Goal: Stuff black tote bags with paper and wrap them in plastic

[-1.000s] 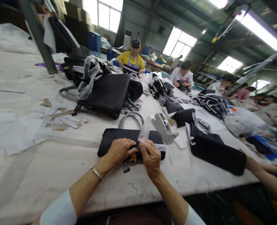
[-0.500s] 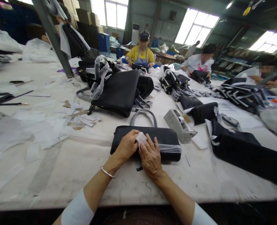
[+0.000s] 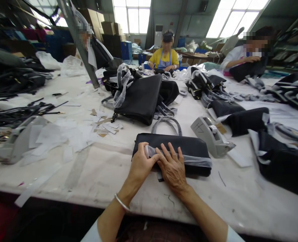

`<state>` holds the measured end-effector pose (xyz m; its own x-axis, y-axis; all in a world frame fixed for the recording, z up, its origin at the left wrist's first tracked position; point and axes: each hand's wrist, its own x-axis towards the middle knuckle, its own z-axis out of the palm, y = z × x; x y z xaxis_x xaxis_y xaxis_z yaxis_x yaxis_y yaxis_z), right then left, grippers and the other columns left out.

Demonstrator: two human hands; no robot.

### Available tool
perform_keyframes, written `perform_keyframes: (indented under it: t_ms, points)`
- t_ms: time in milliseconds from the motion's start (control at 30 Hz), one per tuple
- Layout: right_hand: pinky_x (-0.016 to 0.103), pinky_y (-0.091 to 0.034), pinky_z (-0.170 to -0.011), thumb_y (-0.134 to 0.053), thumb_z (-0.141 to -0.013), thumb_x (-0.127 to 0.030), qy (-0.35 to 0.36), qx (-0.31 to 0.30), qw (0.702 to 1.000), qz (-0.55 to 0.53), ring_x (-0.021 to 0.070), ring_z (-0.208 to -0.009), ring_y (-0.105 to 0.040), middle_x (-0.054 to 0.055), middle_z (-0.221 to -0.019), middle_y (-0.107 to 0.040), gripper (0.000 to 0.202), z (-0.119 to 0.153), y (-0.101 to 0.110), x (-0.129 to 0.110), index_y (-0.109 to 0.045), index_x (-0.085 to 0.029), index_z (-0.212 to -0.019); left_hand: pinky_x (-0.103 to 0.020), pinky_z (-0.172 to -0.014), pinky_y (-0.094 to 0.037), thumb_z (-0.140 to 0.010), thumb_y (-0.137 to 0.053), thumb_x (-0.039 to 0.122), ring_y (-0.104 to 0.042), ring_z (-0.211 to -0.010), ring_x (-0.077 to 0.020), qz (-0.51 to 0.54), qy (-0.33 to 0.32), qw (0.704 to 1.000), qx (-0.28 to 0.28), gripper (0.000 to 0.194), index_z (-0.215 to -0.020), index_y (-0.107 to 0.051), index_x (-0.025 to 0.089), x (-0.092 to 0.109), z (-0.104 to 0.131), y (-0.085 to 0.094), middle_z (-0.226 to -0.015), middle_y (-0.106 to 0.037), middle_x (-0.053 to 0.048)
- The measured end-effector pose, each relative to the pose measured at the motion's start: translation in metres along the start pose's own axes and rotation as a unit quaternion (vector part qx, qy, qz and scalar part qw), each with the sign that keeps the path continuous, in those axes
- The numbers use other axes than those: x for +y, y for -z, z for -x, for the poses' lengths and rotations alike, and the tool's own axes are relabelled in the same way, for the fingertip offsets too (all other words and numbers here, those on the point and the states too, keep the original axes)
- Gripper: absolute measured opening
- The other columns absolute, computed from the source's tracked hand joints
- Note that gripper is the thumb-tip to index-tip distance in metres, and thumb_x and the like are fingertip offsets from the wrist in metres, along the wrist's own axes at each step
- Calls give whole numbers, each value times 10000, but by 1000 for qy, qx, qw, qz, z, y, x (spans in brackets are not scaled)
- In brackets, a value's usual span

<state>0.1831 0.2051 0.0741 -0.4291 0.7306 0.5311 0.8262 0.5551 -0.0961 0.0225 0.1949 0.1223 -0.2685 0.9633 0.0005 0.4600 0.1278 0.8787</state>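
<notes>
1. black bag [image 3: 189, 148]: lies flat on the white counter [image 3: 88, 174], close to the near edge, its grey looped handle [image 3: 167, 121] pointing away from the person; a strip of clear wrapping film [image 3: 191, 160] runs along its near side

2. left hand [image 3: 141, 164]: curled over the bag's left end, fingers [image 3: 145, 149] folded narrow around the bunched end of the film; a metal bangle [image 3: 121, 202] sits on the wrist

3. right hand [image 3: 173, 168]: laid flat on the bag just beside the left hand, fingers [image 3: 169, 152] spread wide and pressing the film down, holding nothing

4. step in hand, as judged: the film is being smoothed and pinned against the bag's edge; the next move would call for one hand to hold the film taut while the other frees itself to fix the strip

5. grey tape dispenser [image 3: 211, 136]: stands on the counter just beside the bag's right end, within reach of the right hand

6. surroundings: a larger black bag [image 3: 141, 99] stands beyond the handle; paper scraps [image 3: 70, 134] lie scattered to the left; more dark bags [image 3: 282, 161] to the right; a person in a yellow top [image 3: 164, 57] works at the far end of the counter
</notes>
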Motion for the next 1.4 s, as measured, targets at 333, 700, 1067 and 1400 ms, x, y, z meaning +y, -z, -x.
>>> perform_keyframes:
  t_ms: [333, 700, 1067, 1400]
  points:
    - [572, -156, -1167, -445, -998, -374, 24, -17, 999, -24, 308, -1431, -295, 4, -1501, -445, 444, -2, 5, 4, -467, -284, -1432, -231, -399, -451, -903, -401, 341, -572, -401, -152, 91, 78, 992, -42, 217, -1016, -503, 187, -16, -9, 30, -570, -588, 35]
    - [580, -167, -1156, -467, -985, -414, 28, -36, 999, 0, 319, -1419, -315, 14, -1497, -454, 433, -4, 4, 4, -497, -325, -1408, -329, -679, -468, -942, -467, 185, -674, -816, -250, -265, -42, 955, 128, 222, -1150, -547, 186, -19, 0, 52, -925, -705, -67]
    - [588, -135, -1170, -472, -976, -439, 34, -31, 999, 28, 312, -1458, -227, 99, -1535, -384, 604, -1, -2, 5, -347, -157, -1495, -378, -800, -439, -888, -578, 172, -578, -941, -265, -427, -306, 846, -88, 53, -898, -630, 177, 13, -21, 26, -932, -655, -90]
    - [589, -146, -1169, -469, -977, -431, 29, -14, 999, 5, 308, -1446, -260, 115, -1520, -405, 641, -1, -3, 5, -284, -143, -1519, -264, -656, -403, -804, -630, 288, -641, -770, -231, -216, -155, 919, -291, 184, -981, -644, 239, 39, -51, 33, -811, -689, -25]
